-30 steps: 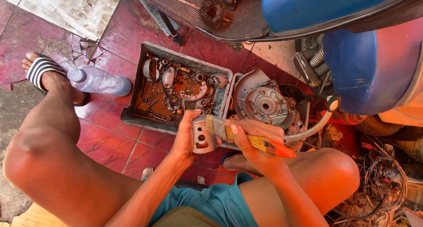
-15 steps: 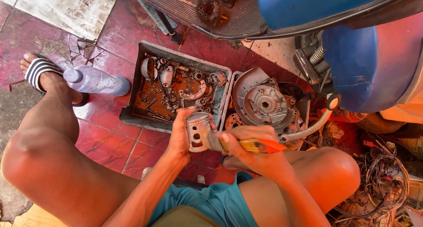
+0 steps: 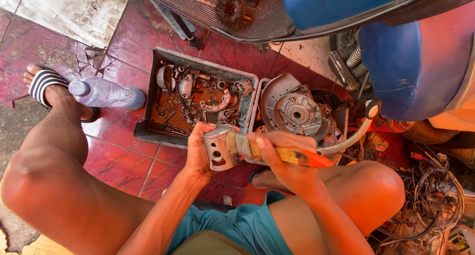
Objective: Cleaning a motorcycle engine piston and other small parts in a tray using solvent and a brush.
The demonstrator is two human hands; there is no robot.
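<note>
My left hand (image 3: 199,151) grips a grey metal piston (image 3: 216,149) with a round hole in its side, held upright over the red tiled floor. My right hand (image 3: 286,161) holds a paintbrush (image 3: 277,153) with a yellow and orange handle; its bristles rest against the piston's upper right side. Both hands sit between my bare knees, just in front of a grey metal tray (image 3: 148,132).
The tray holds rusty oily parts, bolts and rings. Right of it lies a round engine cover (image 3: 293,110). A plastic bottle (image 3: 106,93) lies by my sandalled left foot (image 3: 45,81). A blue scooter body (image 3: 396,57) looms top right; tangled wires (image 3: 435,200) are at right.
The piston has been turned upright in my left hand and shifted slightly left. The brush has moved onto its upper side.
</note>
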